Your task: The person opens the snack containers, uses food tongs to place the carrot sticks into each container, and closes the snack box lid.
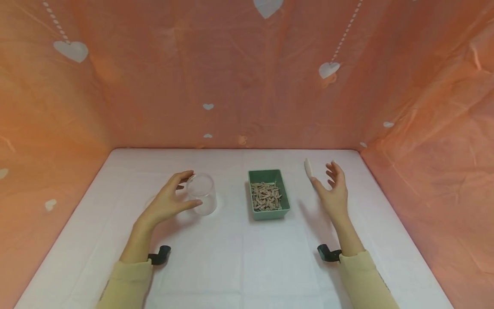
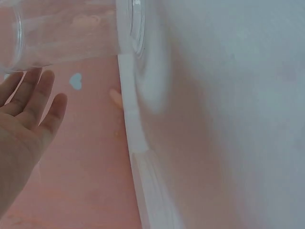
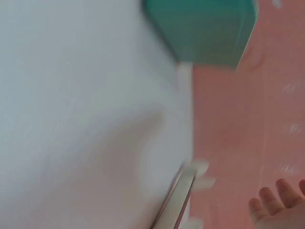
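Note:
A clear plastic cup (image 1: 207, 201) stands on the table, and my left hand (image 1: 170, 199) is spread around its left side, thumb in front and fingers behind. In the left wrist view the left hand (image 2: 28, 114) has relaxed fingers just beside the cup (image 2: 66, 33); contact is unclear. My right hand (image 1: 332, 193) is held above the table with parted, lightly bent fingers. Near its thumb lies a slim white item (image 1: 308, 167), partly hidden; the right wrist view shows it as a long pale object (image 3: 175, 202), apart from the right hand's fingers (image 3: 276, 202).
Between the hands sits a green rectangular tray (image 1: 271, 216) holding many small brownish pieces (image 1: 266, 196). A white cloth covers the table (image 1: 243, 266). Orange curtains with white hearts (image 1: 231, 77) surround its back and sides.

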Tool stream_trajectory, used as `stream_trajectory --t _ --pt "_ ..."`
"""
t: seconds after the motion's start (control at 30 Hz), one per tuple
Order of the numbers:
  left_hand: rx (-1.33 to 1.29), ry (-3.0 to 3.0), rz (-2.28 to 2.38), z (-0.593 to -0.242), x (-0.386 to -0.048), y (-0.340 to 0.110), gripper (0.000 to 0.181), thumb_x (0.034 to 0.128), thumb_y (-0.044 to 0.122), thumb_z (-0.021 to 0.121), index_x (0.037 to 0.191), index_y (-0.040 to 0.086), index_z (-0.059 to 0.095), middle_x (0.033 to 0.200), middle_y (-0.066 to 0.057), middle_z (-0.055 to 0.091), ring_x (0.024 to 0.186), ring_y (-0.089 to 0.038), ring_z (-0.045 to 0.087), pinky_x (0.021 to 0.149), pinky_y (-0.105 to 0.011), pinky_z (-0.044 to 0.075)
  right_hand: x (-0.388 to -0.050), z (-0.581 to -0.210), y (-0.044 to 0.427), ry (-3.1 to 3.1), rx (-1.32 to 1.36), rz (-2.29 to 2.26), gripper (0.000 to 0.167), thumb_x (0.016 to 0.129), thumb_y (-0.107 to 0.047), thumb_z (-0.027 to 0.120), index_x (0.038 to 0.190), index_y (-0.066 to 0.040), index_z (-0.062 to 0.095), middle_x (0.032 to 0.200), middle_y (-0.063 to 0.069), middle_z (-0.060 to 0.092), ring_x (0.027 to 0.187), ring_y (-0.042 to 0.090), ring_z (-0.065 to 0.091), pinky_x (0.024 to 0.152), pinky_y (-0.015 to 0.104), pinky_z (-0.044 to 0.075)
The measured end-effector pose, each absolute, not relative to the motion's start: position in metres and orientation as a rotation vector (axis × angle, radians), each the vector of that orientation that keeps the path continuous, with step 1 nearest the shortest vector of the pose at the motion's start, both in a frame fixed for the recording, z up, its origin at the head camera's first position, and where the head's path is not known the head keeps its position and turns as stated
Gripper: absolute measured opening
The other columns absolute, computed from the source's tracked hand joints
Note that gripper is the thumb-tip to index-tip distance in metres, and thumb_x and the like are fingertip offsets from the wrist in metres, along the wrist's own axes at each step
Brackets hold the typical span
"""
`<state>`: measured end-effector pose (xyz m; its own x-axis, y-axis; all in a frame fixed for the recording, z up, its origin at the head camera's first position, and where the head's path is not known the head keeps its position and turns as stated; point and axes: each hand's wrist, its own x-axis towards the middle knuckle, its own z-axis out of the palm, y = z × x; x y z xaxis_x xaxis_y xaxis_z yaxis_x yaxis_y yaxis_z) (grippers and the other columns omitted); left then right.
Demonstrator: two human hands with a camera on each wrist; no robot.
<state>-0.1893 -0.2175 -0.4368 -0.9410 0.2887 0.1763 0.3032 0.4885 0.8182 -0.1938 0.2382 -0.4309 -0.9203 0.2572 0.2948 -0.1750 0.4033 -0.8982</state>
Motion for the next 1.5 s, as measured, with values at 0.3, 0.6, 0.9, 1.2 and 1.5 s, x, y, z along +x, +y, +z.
stream_trajectory --t 0.3,0.6,0.9,1.2,1.5 --pt "-0.519 -2.683 -1.509 -0.439 -0.189 -0.216 0.073 0.0838 0.013 0.088 0.144 -0.001 0.049 0.141 -0.023 0.056 0.13 -0.039 0.05 0.108 -0.057 0.039 -0.192 -0.443 0.284 -2.614 -0.243 1.295 0.084 0.097 -0.017 0.072 0.161 0.004 0.022 0.161 0.028 0.032 0.146 0.046 0.033 0.119 0.06 0.03" --pt "-0.533 -2.658 -1.546 -0.439 -0.189 -0.216 0.07 0.0837 0.011 0.088 0.141 -0.002 0.05 0.136 -0.021 0.058 0.124 -0.036 0.053 0.105 -0.053 0.04 -0.198 -0.455 0.301 -2.936 -0.206 1.092 0.096 0.093 -0.027 0.078 0.157 0.013 0.018 0.148 0.04 0.033 0.137 0.055 0.028 0.11 0.068 0.033" --pt "-0.519 -2.659 -1.6 -0.439 -0.189 -0.214 0.072 0.0838 0.01 0.088 0.143 -0.003 0.049 0.137 -0.02 0.057 0.124 -0.032 0.052 0.104 -0.055 0.043 -0.203 -0.459 0.308 -3.02 -0.143 1.022 0.102 0.089 -0.03 0.082 0.156 0.013 0.017 0.138 0.04 0.04 0.127 0.053 0.034 0.1 0.066 0.039" --pt "-0.518 -2.682 -1.612 -0.438 -0.193 -0.213 0.074 0.0854 0.013 0.087 0.146 -0.002 0.047 0.139 -0.02 0.056 0.123 -0.033 0.053 0.103 -0.053 0.042 -0.207 -0.464 0.313 -3.021 -0.124 1.004 0.101 0.087 -0.025 0.084 0.153 0.016 0.02 0.134 0.04 0.041 0.112 0.047 0.046 0.099 0.063 0.044" --pt "-0.504 -2.725 -1.578 -0.439 -0.194 -0.215 0.078 0.0861 0.019 0.087 0.148 0.001 0.044 0.143 -0.022 0.054 0.125 -0.036 0.052 0.105 -0.053 0.042 -0.207 -0.46 0.32 -3.029 -0.141 0.991 0.097 0.086 -0.024 0.084 0.152 0.017 0.025 0.139 0.041 0.043 0.121 0.051 0.048 0.104 0.064 0.041"
